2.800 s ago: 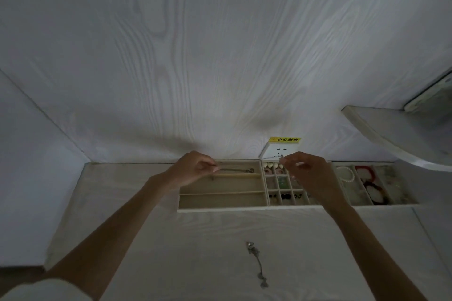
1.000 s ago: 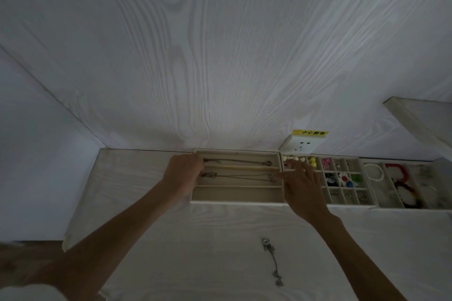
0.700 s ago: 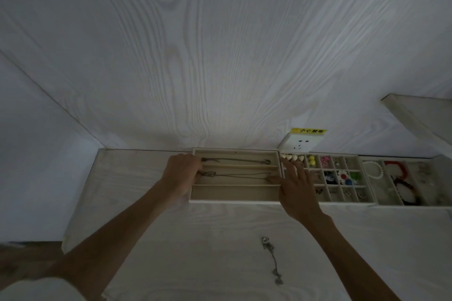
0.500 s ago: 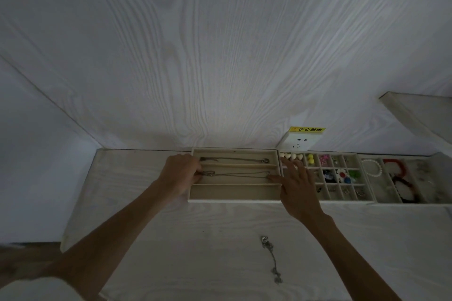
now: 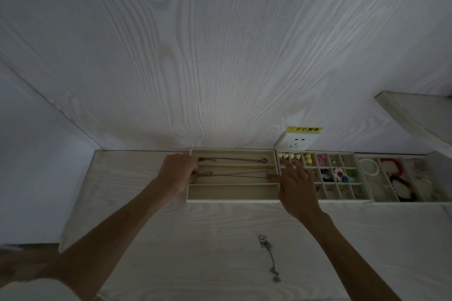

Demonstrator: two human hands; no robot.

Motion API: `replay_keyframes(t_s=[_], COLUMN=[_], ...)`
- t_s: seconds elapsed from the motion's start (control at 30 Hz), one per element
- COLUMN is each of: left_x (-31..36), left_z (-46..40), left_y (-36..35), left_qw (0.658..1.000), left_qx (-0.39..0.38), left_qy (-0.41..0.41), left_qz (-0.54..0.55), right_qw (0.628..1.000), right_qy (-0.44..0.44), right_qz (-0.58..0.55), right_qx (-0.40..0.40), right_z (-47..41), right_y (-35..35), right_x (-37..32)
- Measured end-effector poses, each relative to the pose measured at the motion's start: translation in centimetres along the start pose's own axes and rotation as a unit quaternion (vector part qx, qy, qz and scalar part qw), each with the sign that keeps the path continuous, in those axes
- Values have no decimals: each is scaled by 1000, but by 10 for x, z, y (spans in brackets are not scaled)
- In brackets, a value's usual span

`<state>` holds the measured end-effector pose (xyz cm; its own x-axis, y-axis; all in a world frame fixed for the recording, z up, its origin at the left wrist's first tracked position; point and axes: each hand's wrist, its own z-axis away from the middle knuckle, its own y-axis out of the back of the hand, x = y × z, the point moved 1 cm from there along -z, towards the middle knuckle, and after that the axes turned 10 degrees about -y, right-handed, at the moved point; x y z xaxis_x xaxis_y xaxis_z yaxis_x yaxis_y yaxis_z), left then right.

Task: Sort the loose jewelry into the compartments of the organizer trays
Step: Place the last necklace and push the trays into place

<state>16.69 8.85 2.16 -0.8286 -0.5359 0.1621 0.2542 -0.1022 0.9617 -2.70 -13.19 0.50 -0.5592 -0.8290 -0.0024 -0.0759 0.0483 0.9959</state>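
**A:** What's laid out in front of you, biggest first?

**B:** The pale table [image 5: 171, 239], then three organizer trays against the far wall. The long-slot tray [image 5: 232, 197] has three lengthwise compartments, the grid tray [image 5: 342, 197] sits to its right, and the bracelet tray [image 5: 401, 199] is furthest right, with beaded bracelets in it. A wall socket [image 5: 296, 142] stands behind the grid tray.

**A:** And your hands?

**B:** My left hand [image 5: 178, 173] is curled at the left end of the long-slot tray, fingertips pinching the end of the middle necklace [image 5: 232, 174]. My right hand [image 5: 293, 186] lies flat with fingers spread, one fingertip at the chain's right end by the divider, the rest over the grid tray. It grips nothing.

**A:** Where's the jewelry now?

**B:** One far necklace [image 5: 232, 159] lies straight in the far slot, the middle one is stretched along the middle slot, and the near slot shows nothing. A loose necklace [image 5: 269, 259] lies on the table near me, well apart from the trays.

**A:** How will that one handle?

**B:** Light, limp and slippery, I'd judge, and prone to tangling. I'd pinch it at the pendant end and at the clasp end, lift it taut, then lay it into the near slot.
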Motion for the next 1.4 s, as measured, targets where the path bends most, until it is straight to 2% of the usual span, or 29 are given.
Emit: replay_keyframes(t_s=[0.13, 0.27, 0.73, 0.8, 0.9, 0.97, 1.07, 1.23, 1.33, 1.4], left_x=[-3, -5, 4, 11, 36, 59, 98, 138, 152, 160], left_z=[6, 14, 17, 20, 25, 25, 24, 23, 24, 24], left_y=[4, 12, 18, 23, 37, 42, 30, -13, -34, -43], left_qw=[1000, 995, 997, 998, 996, 993, 987, 970, 960, 959], left_qx=[9, -57, -71, -43, 44, 60, 13, -96, -144, -133], left_qy=[-1, -28, -31, -32, -52, -83, -132, -181, -203, -215], left_qz=[22, 73, 13, 24, 61, 67, 90, 132, 127, 125], right_qw=[1000, 999, 999, 998, 992, 987, 981, 951, 933, 926], right_qy=[-2, -8, -7, 2, 11, 16, 11, -85, -133, -146], right_qz=[-19, -13, -25, -53, -116, -158, -192, -226, -240, -248], right_qx=[24, 34, 30, 47, 49, 31, -24, -194, -235, -245], right_z=[0, 4, 10, 10, 18, 32, 69, 119, 130, 135], right_y=[4, 1, -1, 5, 18, 23, 23, 17, 16, 14], right_x=[2, 11, 14, 13, 16, 18, 22, 28, 26, 24])
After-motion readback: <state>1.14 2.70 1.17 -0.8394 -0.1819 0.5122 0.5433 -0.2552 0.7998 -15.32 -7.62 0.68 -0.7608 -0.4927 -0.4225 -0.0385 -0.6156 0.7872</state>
